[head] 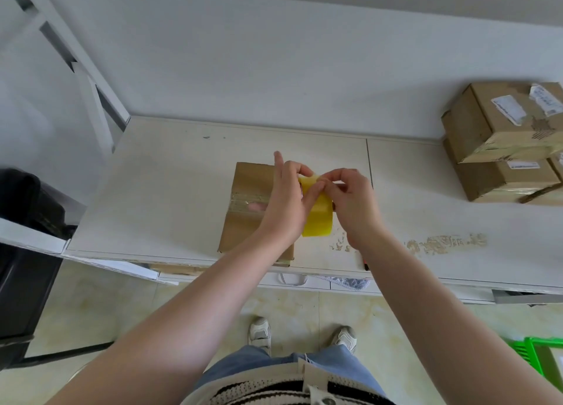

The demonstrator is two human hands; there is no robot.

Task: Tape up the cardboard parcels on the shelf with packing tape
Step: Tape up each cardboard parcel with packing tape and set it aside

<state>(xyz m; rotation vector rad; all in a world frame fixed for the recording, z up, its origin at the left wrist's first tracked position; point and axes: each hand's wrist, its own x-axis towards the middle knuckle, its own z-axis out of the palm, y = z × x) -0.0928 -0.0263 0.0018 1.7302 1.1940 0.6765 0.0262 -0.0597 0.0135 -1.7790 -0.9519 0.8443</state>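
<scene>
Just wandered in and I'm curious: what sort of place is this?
Probably a small parcel packing or storage room: labelled cardboard parcels stacked on a white shelf, and hands working a yellow tape roll over another parcel.

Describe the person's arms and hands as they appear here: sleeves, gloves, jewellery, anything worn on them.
Both arms are bare from the bottom edge of the picture to the wrist, with no sleeves in view. The left hand and right hand wear no gloves. No watch, bracelet or ring shows on the wrists or fingers. No markings are visible on either forearm.

bare forearms (195, 301), blue jeans (243, 365), white sneakers (260, 333), striped knit top (274, 389)
</scene>
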